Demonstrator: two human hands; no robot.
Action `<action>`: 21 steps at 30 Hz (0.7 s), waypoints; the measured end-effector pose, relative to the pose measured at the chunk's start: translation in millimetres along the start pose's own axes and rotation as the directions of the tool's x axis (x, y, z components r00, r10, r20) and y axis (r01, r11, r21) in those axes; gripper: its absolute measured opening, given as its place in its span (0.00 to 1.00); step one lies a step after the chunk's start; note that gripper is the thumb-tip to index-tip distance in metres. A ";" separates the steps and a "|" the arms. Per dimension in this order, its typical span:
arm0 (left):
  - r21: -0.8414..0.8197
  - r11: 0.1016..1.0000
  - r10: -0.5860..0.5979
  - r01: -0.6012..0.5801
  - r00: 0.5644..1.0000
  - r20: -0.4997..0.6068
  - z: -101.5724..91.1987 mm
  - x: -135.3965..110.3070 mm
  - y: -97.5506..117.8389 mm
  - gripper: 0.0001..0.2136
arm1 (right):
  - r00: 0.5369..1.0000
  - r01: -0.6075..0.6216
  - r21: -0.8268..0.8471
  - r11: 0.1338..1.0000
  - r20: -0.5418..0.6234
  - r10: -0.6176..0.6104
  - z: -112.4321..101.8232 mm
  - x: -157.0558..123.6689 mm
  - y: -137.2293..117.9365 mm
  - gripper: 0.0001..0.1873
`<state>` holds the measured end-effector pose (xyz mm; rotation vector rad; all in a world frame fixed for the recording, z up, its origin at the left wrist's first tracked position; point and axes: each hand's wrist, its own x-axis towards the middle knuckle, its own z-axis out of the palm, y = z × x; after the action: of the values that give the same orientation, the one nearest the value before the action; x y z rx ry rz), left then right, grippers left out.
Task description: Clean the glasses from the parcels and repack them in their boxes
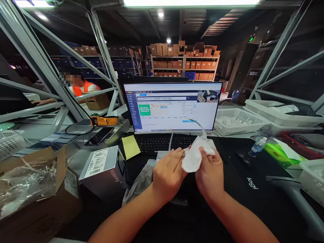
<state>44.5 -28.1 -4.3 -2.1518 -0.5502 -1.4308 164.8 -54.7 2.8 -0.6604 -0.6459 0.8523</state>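
Note:
My left hand point(168, 172) is closed around an item that is mostly hidden by my fingers and a cloth. Two thin pale arms point(201, 127) stick up from it, one of them curved, somewhat like the arms of glasses. In my right hand point(210, 170), pinched between thumb and fingers, is a white wiping cloth point(192, 157) pressed against the item. Below my left hand lies a grey soft pouch point(141, 180). A grey box marked Wakening point(103, 168) stands to the left.
Behind my hands are a keyboard point(149, 143) and a lit monitor point(167, 125). A cardboard carton point(68, 184) with clear plastic wrap sits at left. White baskets point(238, 121), a spray bottle point(257, 148) and a mouse point(243, 158) are at right. A co-worker in an orange vest point(87, 88) is far left.

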 end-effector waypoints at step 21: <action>-0.036 0.996 -0.083 0.083 0.997 0.006 -6.1 1.5 -1.1 0.08 | 0.992 0.115 -0.138 0.984 0.063 -0.107 -0.2 -17.5 22.2 0.19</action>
<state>40.0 -30.8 -0.7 -2.1841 -0.6259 -1.4915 146.1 -58.3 -18.1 -0.7232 -0.7913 0.7283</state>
